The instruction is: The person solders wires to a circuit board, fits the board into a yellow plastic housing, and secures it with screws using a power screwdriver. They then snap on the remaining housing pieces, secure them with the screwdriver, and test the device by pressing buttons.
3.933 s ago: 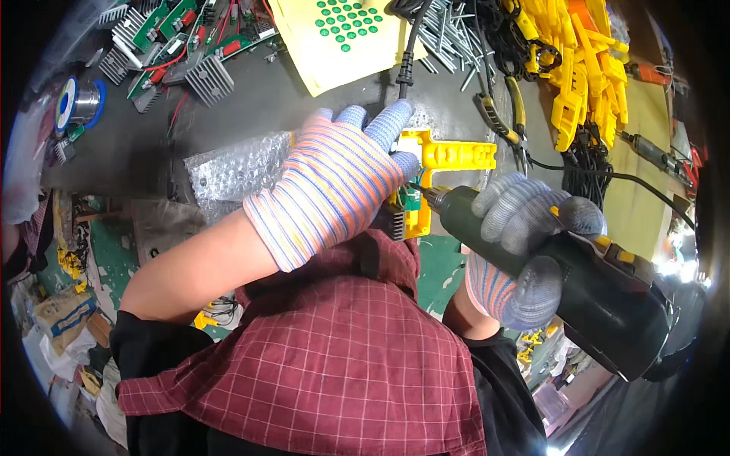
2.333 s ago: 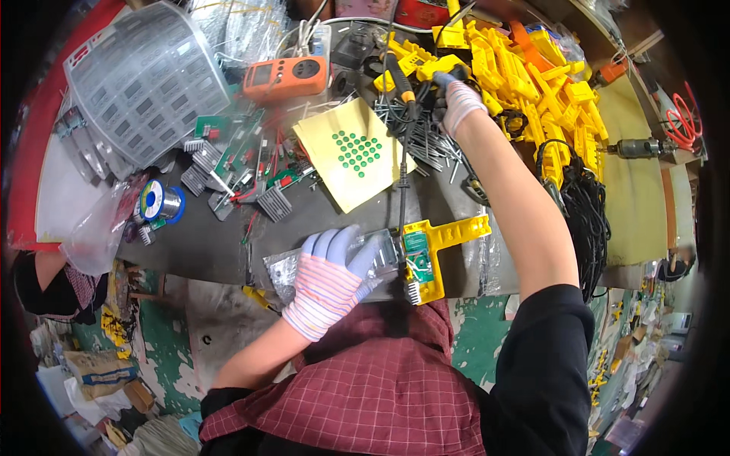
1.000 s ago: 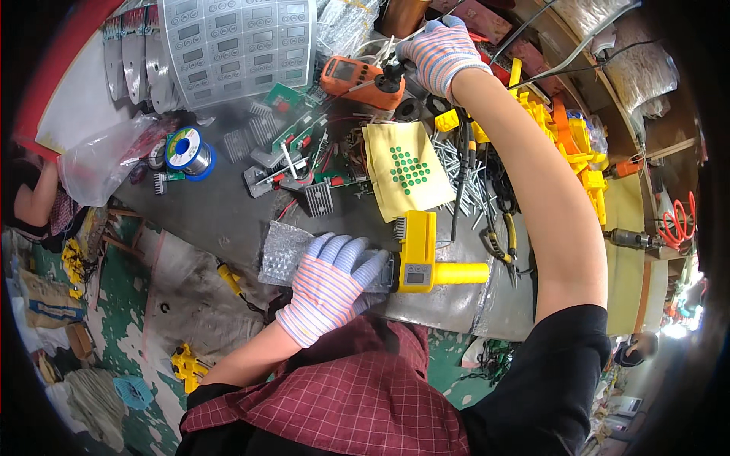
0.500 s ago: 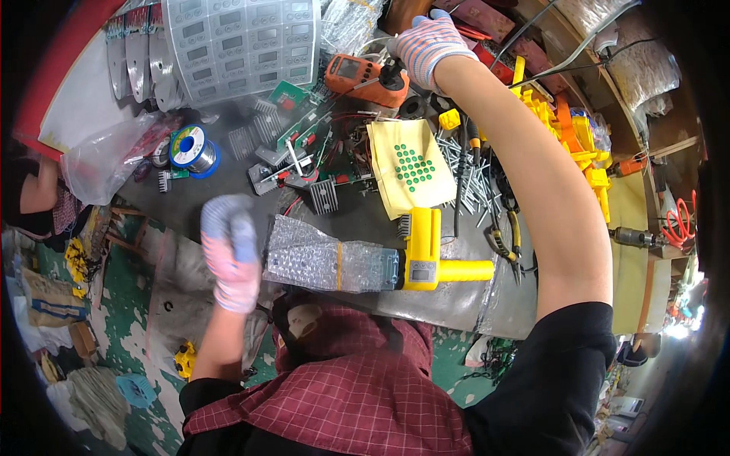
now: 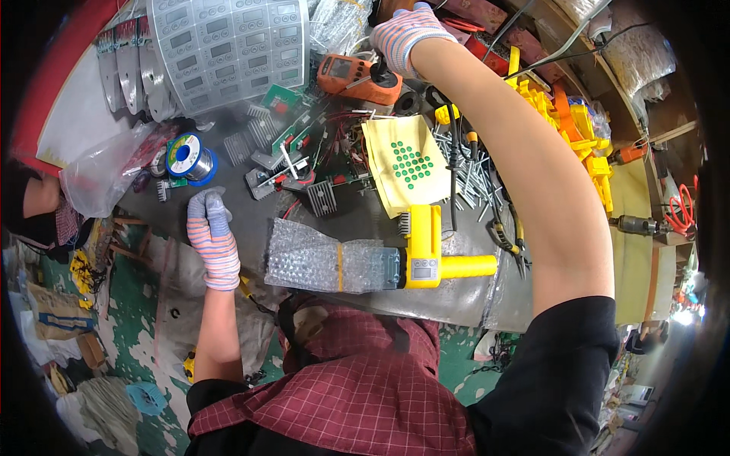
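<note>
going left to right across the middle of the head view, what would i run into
Clear plastic bag → left hand → bubble wrap → yellow housing → pliers → dark-bodied power tool.

Yellow device (image 5: 423,243), blue-and-orange striped gloves (image 5: 216,247), maroon checked apron (image 5: 334,410), green-dotted yellow sheet (image 5: 412,135)

We're holding our gloved L hand (image 5: 213,239) at ctr-left of frame, fingers pointing up, close together & a bit bent; our L forearm (image 5: 218,327) is standing approx. vertical below. Our R arm (image 5: 544,178) is slanting from lower right to top ctr, where our gloved R hand (image 5: 411,38) is showing curled fingers, grip unclear.
</note>
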Demonstrator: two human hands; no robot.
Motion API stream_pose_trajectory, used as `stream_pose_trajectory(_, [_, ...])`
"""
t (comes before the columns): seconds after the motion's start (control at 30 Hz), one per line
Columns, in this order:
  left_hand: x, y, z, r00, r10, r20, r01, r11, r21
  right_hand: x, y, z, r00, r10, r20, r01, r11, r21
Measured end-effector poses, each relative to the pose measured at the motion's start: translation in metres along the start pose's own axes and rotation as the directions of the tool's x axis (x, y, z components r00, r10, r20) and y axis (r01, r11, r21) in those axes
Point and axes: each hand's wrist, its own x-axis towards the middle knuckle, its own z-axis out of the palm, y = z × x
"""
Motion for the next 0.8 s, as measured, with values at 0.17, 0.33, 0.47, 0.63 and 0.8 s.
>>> stream_pose_trajectory(0.17, [0.002, -0.001, -0.002, 1.000, -0.009, 0.008, 0.008, 0.999, 0.046, 0.009, 0.005, 0.016, 0.999, 0.021, -0.026, -0.021, 0.999, 0.028])
stream_pose_trajectory(0.33, [0.001, -0.007, -0.001, 0.997, 0.078, -0.008, -0.078, 0.996, 0.050, -0.001, -0.004, 0.002, 0.999, -0.012, 0.046, 0.012, 1.000, -0.008])
stream_pose_trajectory(0.47, [-0.001, -0.006, -0.004, 0.999, 0.032, -0.001, -0.032, 0.997, 0.073, -0.005, -0.006, -0.002, 0.996, 0.053, 0.068, -0.053, 0.999, -0.004])
stream_pose_trajectory(0.63, [-0.002, -0.011, -0.004, 1.000, 0.011, -0.025, -0.007, 0.984, 0.177, -0.009, -0.008, 0.013, 0.999, 0.032, -0.003, -0.032, 0.999, 0.028])
stream_pose_trajectory(0.8, [0.007, -0.009, -0.003, 0.999, 0.028, 0.029, -0.033, 0.988, 0.152, 0.000, -0.004, 0.022, 0.997, 0.078, -0.010, -0.078, 0.995, 0.064])
